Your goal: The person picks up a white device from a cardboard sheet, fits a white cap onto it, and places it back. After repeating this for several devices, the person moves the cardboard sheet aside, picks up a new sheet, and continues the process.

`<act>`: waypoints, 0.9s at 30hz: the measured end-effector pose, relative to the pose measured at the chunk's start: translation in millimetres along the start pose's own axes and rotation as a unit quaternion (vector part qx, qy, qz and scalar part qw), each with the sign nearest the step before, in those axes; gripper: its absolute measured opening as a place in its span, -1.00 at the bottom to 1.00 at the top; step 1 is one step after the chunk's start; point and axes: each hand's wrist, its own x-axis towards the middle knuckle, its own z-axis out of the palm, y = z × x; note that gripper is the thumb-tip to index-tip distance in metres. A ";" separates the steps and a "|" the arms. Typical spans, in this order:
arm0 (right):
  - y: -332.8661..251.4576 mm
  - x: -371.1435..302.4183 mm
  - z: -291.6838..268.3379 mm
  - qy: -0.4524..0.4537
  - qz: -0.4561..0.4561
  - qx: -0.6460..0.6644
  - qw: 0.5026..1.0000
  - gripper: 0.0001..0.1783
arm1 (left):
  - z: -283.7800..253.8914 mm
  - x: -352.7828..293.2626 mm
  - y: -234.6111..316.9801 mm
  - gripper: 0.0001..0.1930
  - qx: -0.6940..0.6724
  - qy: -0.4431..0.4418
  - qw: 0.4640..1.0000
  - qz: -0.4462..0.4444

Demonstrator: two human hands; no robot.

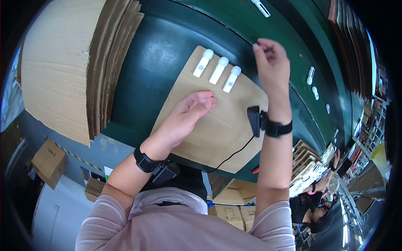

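Three small white wand-shaped devices with rounded pale heads lie in a slanting row on a brown cardboard sheet (217,129): the left device (201,65), the middle device (218,71) and the right device (231,79). Just below the row, over the cardboard, my left hand (192,108) is loosely bent, its thumb close to the fingers; no object shows in it. My right hand (273,62) hovers beyond the sheet's right side, near the edge of the green conveyor belt (293,46). Its fingers curl loosely, thumb apart, and nothing is seen between them.
Stacked cardboard (63,62) stands tall at the left. More white devices lie spread along the belt, one (261,7) at the top and another (310,75) at the right. A black cable (230,157) crosses the sheet. A co-worker (312,209) is at the lower right.
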 end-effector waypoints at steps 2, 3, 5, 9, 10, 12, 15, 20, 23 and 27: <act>6.9 30.7 6.3 0.043 -0.054 -0.047 0.997 -0.71 | -2.3 -1.3 0.7 -0.56 -0.005 0.008 1.000 -0.005; 12.3 46.2 9.2 0.086 -0.104 -0.094 0.986 -0.68 | -2.4 -1.3 -0.2 -0.56 -0.005 0.007 1.000 -0.004; 24.9 77.8 10.1 0.114 -0.127 -0.120 0.978 -0.67 | 0.1 0.1 -3.2 -0.57 0.009 0.001 1.000 0.008; 28.9 114.6 23.9 0.075 -0.070 -0.111 0.988 -0.53 | -1.8 0.3 -7.4 -0.62 0.018 0.005 1.000 0.019; 28.9 118.1 24.1 0.045 -0.031 -0.101 0.993 -0.44 | -1.5 0.0 -7.6 -0.63 0.018 0.004 1.000 0.021; 31.8 119.4 20.4 0.043 -0.034 -0.108 0.993 -0.54 | 0.7 -2.5 -3.3 -0.64 0.021 -0.007 1.000 0.022; 22.2 110.0 13.6 0.034 -0.041 -0.122 0.991 -0.70 | 3.9 -7.3 8.4 -0.65 0.025 -0.024 0.999 0.024; -37.9 0.4 -25.9 -0.069 -0.036 0.132 0.988 -0.76 | 18.7 -12.6 24.6 -0.64 0.107 0.058 0.973 0.196; -54.4 -68.6 -56.0 -0.142 -0.001 0.155 0.978 -0.74 | 36.7 -12.8 34.9 -0.61 0.179 0.104 0.922 0.326; -53.1 -121.5 -64.7 -0.140 0.029 0.228 0.963 -0.71 | 41.9 -17.6 37.1 -0.61 0.366 -0.025 0.865 0.344</act>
